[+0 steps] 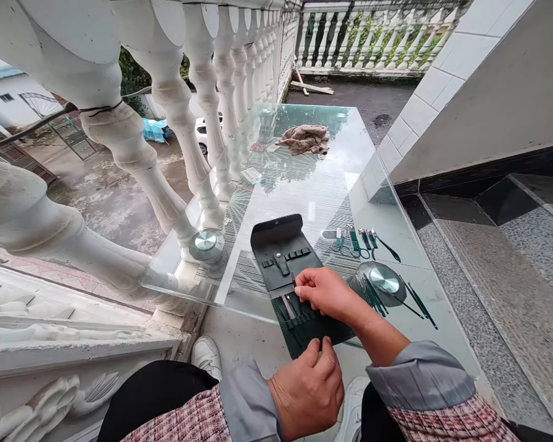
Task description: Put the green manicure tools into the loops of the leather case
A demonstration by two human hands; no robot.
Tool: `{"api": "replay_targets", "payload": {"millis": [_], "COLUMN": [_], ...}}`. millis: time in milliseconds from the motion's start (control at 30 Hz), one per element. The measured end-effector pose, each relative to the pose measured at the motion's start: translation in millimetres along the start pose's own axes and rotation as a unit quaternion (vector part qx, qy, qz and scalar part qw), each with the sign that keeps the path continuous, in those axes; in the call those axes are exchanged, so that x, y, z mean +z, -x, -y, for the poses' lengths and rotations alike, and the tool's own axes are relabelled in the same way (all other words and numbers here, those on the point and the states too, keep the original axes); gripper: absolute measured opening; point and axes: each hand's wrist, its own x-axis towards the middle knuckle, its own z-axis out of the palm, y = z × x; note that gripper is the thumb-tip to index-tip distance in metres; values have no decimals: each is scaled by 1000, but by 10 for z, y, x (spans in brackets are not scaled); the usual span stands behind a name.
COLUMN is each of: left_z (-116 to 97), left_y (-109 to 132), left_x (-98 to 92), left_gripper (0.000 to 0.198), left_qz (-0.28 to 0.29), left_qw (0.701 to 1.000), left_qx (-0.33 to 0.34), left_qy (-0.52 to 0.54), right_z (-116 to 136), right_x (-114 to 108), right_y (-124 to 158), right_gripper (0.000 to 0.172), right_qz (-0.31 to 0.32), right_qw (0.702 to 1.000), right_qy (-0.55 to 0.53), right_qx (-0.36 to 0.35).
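A dark leather case [276, 279] lies unfolded on the glass table, its near end at the table's front edge. Slim metal tools [287, 307] stand in its slots. My right hand [325, 291] is over the case, thumb and finger pinching a thin dark tool [294, 281] above the slots. Just below, my left hand [311, 380] is closed at the case's near edge, fingertips pressed together there. Clippers and scissors [352, 240] lie in a group to the right. Nearer, several thin green tools [373, 296] rest around a round metal disc [384, 280].
A crumpled brown cloth [305, 139] lies toward the far end of the glass table [325, 199]. White balusters [129, 144] run along the left. Stone steps [488, 258] are at the right. Another metal disc [206, 240] is at the table's left corner.
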Motion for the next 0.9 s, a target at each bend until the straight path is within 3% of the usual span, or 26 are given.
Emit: {"api": "replay_targets", "payload": {"millis": [400,567,700,900], "left_z": [8,-3,-7,-13], "left_y": [12,7,6,7], "left_x": [7,-15,-12,-2], "left_gripper": [27,29,29,28], "left_qz": [-7,-4,-5,-2], "left_qw": [1000,1000,1000,1000], "left_qx": [14,7,11,9], "left_qy": [17,13,11,9], "right_z": [94,4,-58,-84], "right_x": [-68,-114,-42,39], "right_y": [179,202,152,119], "right_gripper": [13,12,14,19], "right_qz": [63,5,-46,-42], "right_qw": [979,978,980,971], "right_qy": [187,197,136,140], "right_qx": [-59,-63,-138,-189]}}
